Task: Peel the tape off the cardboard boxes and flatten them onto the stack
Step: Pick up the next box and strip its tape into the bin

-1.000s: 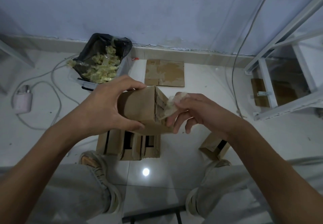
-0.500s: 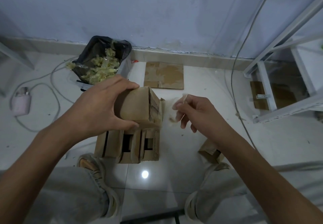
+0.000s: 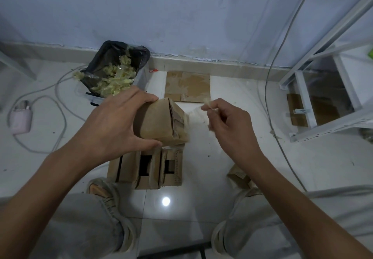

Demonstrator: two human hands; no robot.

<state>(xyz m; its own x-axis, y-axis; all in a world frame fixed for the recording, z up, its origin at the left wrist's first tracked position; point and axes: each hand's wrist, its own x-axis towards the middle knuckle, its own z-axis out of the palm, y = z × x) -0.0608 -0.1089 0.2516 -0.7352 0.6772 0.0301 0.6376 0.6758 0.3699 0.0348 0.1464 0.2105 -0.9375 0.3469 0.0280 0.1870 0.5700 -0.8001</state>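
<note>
The cardboard box (image 3: 161, 123) is held up above the white tiled floor (image 3: 212, 167), in the middle of the view, and everything else is placed from it. Far to its left a small pink device (image 3: 21, 120) lies on the floor with a pale cable (image 3: 58, 105) looping away from it. Up and to the left of the box, against the wall, stands a bin lined with a black bag (image 3: 115, 70) and holding crumpled yellowish tape scraps (image 3: 113, 81). The left hand (image 3: 117, 123) grips the box from its left side, the fingers curled over the top edge and the thumb pressed along the lower edge. Directly below the box, on the floor, sit several small brown boxes (image 3: 147, 167) packed side by side, dark gaps showing between them. Beyond the box, toward the wall, flattened cardboard (image 3: 187, 87) lies flat on the floor. A strip of clear tape (image 3: 195, 115) stretches from the box's right end to the right hand (image 3: 228, 125), whose fingers (image 3: 210, 107) pinch the tape's free end, the other fingers curled in. Below the right forearm another small box (image 3: 239, 175) rests on the floor beside a shoe (image 3: 224, 236). Farther right of the held box, a white metal frame (image 3: 323, 117) stands over more brown cardboard (image 3: 325, 109), and a thin cable (image 3: 270, 89) hangs down the wall.
</note>
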